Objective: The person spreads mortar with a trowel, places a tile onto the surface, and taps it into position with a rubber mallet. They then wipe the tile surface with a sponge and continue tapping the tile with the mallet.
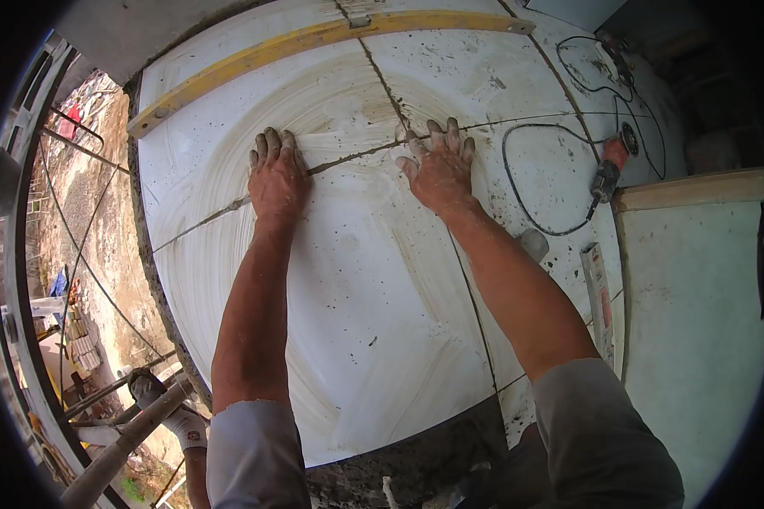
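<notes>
Both palms press down on large white tiles smeared with dried mortar. My left hand [278, 176] lies near the far edge of the nearest tile [348, 297], its fingertips across the joint. To its right, my right hand [441, 168] rests with fingers spread by the corner where the joints meet. Neither hand holds anything. Beyond them a long yellow level [314, 42] lies across the far tiles.
An orange-black angle grinder [609, 170] with a looped cable lies at the right. Nearer are a small level [598, 297] and a cup-like object [532, 245]. A gloved hand [148, 388], another person's, is by the scaffold pole [127, 445] at lower left, beyond the floor edge.
</notes>
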Motion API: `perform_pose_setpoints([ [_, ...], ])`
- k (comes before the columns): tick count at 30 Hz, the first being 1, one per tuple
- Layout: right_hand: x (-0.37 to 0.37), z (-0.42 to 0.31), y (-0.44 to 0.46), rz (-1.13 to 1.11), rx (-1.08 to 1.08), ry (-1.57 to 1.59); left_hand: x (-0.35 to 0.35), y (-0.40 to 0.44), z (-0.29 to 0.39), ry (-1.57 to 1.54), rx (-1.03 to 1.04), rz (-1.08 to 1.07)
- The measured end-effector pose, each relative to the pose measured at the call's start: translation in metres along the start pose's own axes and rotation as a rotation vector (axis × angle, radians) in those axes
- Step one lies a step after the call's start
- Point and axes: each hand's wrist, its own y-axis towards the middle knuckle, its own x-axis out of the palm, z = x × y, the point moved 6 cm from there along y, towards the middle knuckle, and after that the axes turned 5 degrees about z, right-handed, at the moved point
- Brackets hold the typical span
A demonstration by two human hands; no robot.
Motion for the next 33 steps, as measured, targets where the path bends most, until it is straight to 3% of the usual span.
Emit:
perform_pose_setpoints([
  [10,-0.005,0.003,-0.027,0.059,-0.031,0.087,0.0,0.001,0.001,0.001,0.013,0.018],
  [21,-0.024,0.014,-0.134,0.015,-0.073,0.117,0.001,0.0,0.001,0.007,0.003,0.019],
  [24,-0.042,0.021,-0.167,-0.051,-0.106,0.194,0.0,0.001,0.003,0.015,0.008,0.009],
  [26,-0.062,0.03,-0.199,-0.051,-0.24,0.407,0.0,0.0,0.002,0.015,0.01,0.004],
  [30,-0.106,0.119,-0.263,0.07,-0.097,0.395,0.004,-0.001,-0.001,0.03,0.009,-0.004],
  [33,-0.119,0.204,-0.342,0.112,0.223,0.305,0.006,0.002,0.001,0.067,-0.01,-0.039],
])
